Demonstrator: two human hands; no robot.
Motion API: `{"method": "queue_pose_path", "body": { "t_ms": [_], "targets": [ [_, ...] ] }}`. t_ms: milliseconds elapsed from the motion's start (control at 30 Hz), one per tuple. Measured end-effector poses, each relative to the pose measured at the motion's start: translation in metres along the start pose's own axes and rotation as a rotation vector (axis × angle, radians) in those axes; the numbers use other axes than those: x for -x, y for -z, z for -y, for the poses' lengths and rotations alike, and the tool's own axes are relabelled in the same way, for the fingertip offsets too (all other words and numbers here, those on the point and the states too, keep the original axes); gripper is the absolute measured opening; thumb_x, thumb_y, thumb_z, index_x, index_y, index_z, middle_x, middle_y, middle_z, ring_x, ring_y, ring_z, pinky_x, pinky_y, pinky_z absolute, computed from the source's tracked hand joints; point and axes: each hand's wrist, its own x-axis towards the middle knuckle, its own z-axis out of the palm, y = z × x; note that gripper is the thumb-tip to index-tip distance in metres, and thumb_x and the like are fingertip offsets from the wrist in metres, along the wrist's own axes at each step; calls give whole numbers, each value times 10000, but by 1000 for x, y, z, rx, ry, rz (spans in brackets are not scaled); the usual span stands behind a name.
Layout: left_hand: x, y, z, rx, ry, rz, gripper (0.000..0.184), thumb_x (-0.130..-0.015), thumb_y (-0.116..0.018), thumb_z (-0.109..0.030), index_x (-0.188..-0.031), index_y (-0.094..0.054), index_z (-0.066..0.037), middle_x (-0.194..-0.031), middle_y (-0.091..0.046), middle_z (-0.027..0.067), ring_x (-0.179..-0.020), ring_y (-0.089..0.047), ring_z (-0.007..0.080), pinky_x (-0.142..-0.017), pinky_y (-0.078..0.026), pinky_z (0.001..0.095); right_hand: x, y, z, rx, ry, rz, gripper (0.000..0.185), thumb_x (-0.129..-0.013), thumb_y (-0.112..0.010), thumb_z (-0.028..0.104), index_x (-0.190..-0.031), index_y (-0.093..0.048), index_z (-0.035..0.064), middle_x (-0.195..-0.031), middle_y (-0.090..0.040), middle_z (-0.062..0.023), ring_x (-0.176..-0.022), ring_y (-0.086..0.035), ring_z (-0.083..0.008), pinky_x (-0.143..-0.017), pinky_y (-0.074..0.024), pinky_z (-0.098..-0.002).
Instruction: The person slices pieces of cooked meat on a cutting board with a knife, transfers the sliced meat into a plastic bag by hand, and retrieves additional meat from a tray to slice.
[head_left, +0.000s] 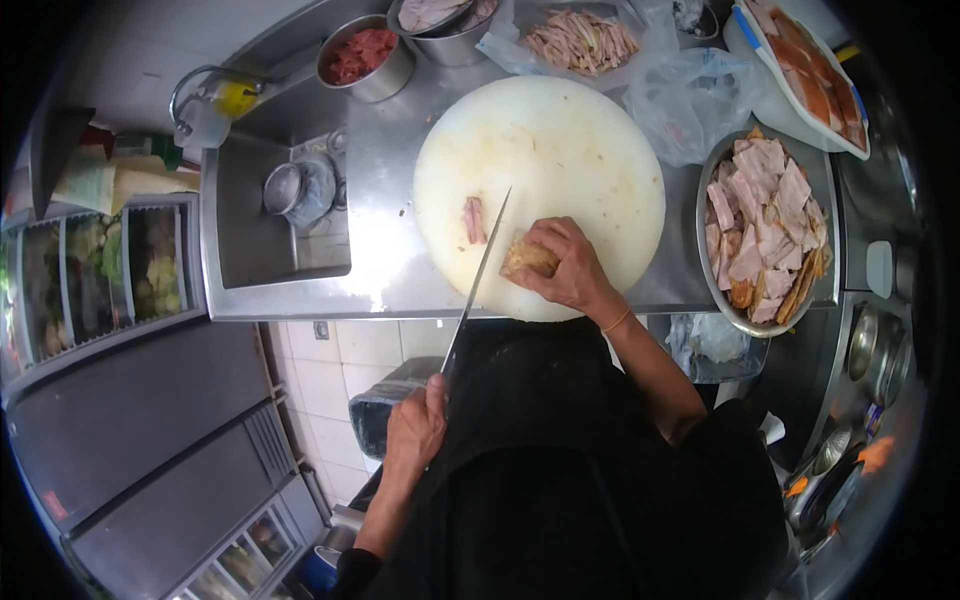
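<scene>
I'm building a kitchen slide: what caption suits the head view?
Left hand holding a knife, right hand gripping a browned chunk on a round white board.

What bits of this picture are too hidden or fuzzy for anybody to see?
All in the head view:
- Knife: handle mostly covered by the left hand.
- Brown chunk: its right side hides under the right hand.
- Metal pot: cut off by the top edge.
- Produce at left: too small and blurred to name.
</scene>
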Motion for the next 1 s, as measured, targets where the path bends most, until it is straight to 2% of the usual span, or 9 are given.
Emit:
{"method": "queue_pose_path", "body": {
  "t_ms": [333, 600, 833, 933, 1000],
  "targets": [
    [27, -13, 6, -65, 22, 11, 645, -1089, -396, -525, -886, -642, 35, -847, -655, 385, -902, -623, 596, -816, -478, 633, 1, -7, -6, -2, 6, -51, 343, -693, -841, 169, -953, -673, 21, -1048, -662, -104, -983, -602, -325, -904, -517, -429],
    [47, -3, 1, -156, 83, 9, 582, -1092, -418, -475, -870, -634, 18, -831, -656, 375, -868, -624, 595, -790, -485, 642, 1, -12, -6, -13, -11, -84, 326, -678, -823, 140, -964, -706, 36, -1028, -692, -102, -988, -620, -317, -920, -523, -413],
    [2, -30, -6, -129, -28, 38, 606, -1104, -392, -433, -828, -689, 17, -817, -654, 369, -840, -628, 588, -787, -508, 633, 2, -14, -6, -30, -6, -70, 306, -672, -820, 127, -937, -697, 38, -1017, -697, -100, -980, -626, -316, -912, -524, -414],
    [-16, -34, -24, -98, -139, -7, 614, -1103, -393, -436, -844, -706, 24, -823, -658, 360, -839, -627, 586, -790, -514, 625, 0, -14, -7, -21, 1, -64, 299, -676, -819, 125, -933, -692, 39, -1006, -694, -101, -972, -623, -318, -907, -523, -414],
    [-23, -28, -27, -28, -82, 48, 675, -1104, -344, -478, -873, -701, 46, -855, -660, 365, -898, -618, 587, -832, -488, 616, -1, -11, -7, -44, 1, -45, 297, -680, -813, 122, -937, -690, 39, -999, -690, -106, -968, -620, -321, -907, -521, -415]
  ]
}}
